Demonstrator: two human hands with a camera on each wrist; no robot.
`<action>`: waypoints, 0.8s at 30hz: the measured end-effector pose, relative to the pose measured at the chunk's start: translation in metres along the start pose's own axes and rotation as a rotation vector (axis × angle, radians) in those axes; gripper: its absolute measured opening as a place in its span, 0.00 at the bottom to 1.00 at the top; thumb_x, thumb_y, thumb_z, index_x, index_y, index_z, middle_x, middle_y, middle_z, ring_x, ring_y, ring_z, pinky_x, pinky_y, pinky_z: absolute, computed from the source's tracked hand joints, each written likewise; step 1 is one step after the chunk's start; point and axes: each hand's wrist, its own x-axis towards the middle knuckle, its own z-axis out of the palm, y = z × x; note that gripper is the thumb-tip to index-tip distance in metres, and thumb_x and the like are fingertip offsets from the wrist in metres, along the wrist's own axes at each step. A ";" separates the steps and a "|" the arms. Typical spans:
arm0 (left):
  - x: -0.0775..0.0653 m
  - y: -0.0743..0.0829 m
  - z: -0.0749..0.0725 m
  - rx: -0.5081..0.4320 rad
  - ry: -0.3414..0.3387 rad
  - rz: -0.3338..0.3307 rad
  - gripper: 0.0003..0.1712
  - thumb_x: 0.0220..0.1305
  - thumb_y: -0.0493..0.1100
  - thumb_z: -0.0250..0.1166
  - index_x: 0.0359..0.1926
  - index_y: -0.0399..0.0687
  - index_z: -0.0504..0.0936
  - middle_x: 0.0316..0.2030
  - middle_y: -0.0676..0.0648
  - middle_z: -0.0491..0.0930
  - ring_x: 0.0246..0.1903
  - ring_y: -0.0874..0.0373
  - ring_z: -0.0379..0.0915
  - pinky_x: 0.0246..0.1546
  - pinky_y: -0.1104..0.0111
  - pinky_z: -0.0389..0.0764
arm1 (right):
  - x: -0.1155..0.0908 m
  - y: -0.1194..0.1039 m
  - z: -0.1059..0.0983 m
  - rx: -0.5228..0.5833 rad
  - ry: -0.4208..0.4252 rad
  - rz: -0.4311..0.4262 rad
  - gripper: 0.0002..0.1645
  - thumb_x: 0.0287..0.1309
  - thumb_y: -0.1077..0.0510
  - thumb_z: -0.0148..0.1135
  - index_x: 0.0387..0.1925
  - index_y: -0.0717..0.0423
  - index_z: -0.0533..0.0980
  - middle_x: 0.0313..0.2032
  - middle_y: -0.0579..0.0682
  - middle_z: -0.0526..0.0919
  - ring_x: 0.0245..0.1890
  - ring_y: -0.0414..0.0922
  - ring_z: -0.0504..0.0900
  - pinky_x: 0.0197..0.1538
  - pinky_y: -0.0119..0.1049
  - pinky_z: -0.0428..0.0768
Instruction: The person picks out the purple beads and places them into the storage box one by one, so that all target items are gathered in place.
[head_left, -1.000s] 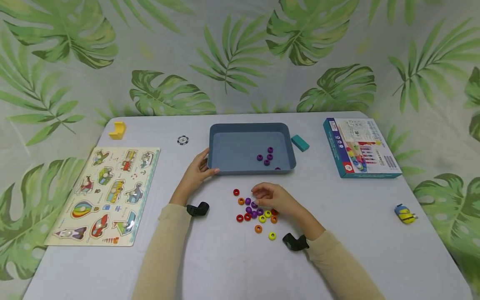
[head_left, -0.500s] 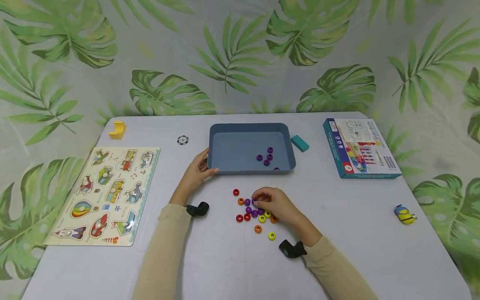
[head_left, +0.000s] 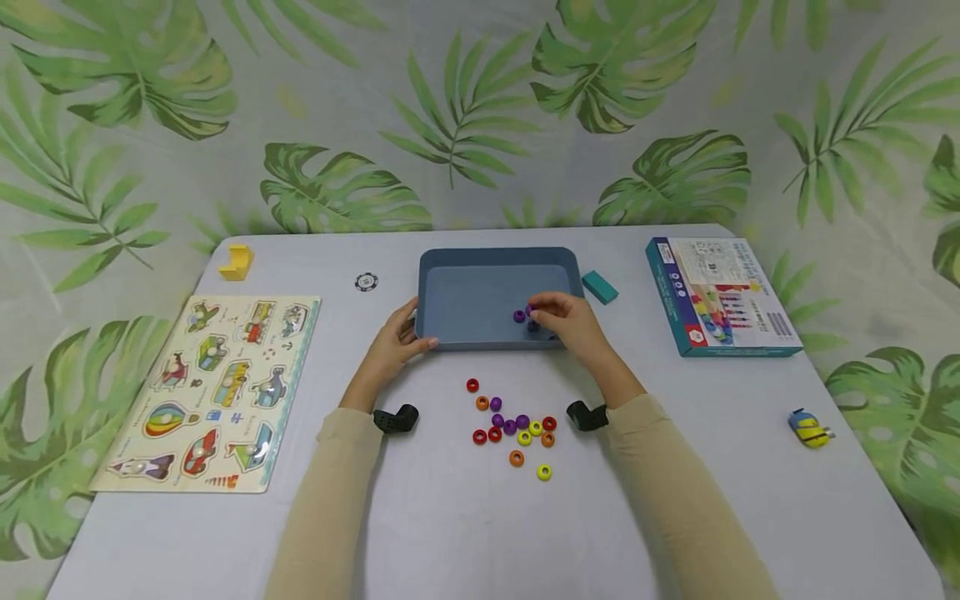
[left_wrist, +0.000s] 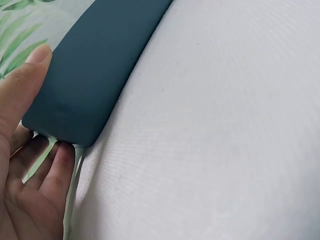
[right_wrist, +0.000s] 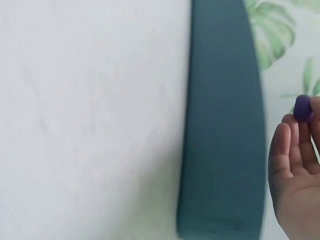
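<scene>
My left hand (head_left: 390, 348) holds the near left corner of the blue-grey tray (head_left: 472, 292), its thumb at the rim and its fingers against the outer wall. In the left wrist view the fingertips sit at the corner of the tray (left_wrist: 95, 70). Over the tray's right half, my right hand (head_left: 576, 329) pinches a purple bead (right_wrist: 303, 108) between thumb and fingers. Below it, purple beads (head_left: 519, 317) lie on the tray floor, partly hidden by the hand. On the cloth in front lie several loose beads: purple (head_left: 522, 422), red (head_left: 480, 437), orange (head_left: 517, 458) and yellow (head_left: 544, 472).
A wooden picture puzzle (head_left: 217, 392) lies at the left. Behind it are a yellow block (head_left: 237, 262) and a round chip (head_left: 366, 282). A teal block (head_left: 600, 287) sits beside the tray, with a boxed set (head_left: 723, 296) and a blue-yellow toy (head_left: 810, 427) farther right.
My right hand has picked a purple bead from the loose pile and carried it forward over the tray. The left hand and the tray have stayed in place.
</scene>
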 end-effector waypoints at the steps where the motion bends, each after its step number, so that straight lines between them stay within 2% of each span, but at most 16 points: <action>1: 0.000 0.000 0.000 0.000 -0.002 -0.001 0.45 0.46 0.39 0.63 0.62 0.46 0.46 0.60 0.43 0.45 0.55 0.45 0.49 0.51 0.63 0.61 | 0.006 0.003 -0.002 -0.021 0.009 0.012 0.18 0.49 0.58 0.56 0.41 0.64 0.72 0.38 0.55 0.75 0.37 0.46 0.73 0.39 0.33 0.73; 7: -0.001 0.000 0.001 0.009 -0.002 -0.001 0.45 0.46 0.39 0.63 0.62 0.46 0.46 0.60 0.43 0.44 0.56 0.45 0.49 0.52 0.63 0.60 | 0.024 0.016 -0.008 -0.148 0.011 0.104 0.16 0.49 0.58 0.55 0.41 0.61 0.72 0.38 0.51 0.75 0.39 0.43 0.72 0.44 0.37 0.71; 14: -0.001 0.001 0.000 0.013 0.004 0.000 0.45 0.46 0.38 0.63 0.62 0.46 0.47 0.60 0.43 0.45 0.55 0.45 0.49 0.51 0.64 0.61 | 0.037 0.022 -0.006 -0.308 -0.037 0.173 0.13 0.49 0.60 0.56 0.39 0.58 0.74 0.37 0.51 0.76 0.38 0.44 0.71 0.42 0.38 0.70; 16: -0.001 0.001 -0.001 0.010 0.002 0.000 0.45 0.46 0.38 0.62 0.62 0.46 0.47 0.60 0.43 0.44 0.55 0.45 0.49 0.51 0.64 0.61 | 0.039 0.024 -0.005 -0.325 -0.060 0.175 0.13 0.49 0.60 0.56 0.39 0.58 0.74 0.36 0.52 0.76 0.37 0.45 0.71 0.41 0.38 0.70; 20: -0.001 0.002 -0.001 0.016 -0.002 0.006 0.45 0.46 0.39 0.62 0.62 0.46 0.46 0.60 0.43 0.44 0.56 0.46 0.49 0.51 0.64 0.61 | 0.038 0.022 -0.005 -0.332 -0.054 0.152 0.14 0.48 0.59 0.56 0.40 0.58 0.73 0.37 0.52 0.76 0.38 0.44 0.72 0.41 0.38 0.71; 24: -0.001 0.002 -0.001 0.020 -0.007 0.011 0.45 0.46 0.39 0.62 0.62 0.46 0.46 0.60 0.43 0.44 0.56 0.46 0.48 0.52 0.64 0.60 | 0.025 0.007 -0.004 -0.288 -0.044 0.080 0.17 0.49 0.57 0.56 0.42 0.58 0.72 0.40 0.52 0.75 0.40 0.43 0.71 0.42 0.38 0.71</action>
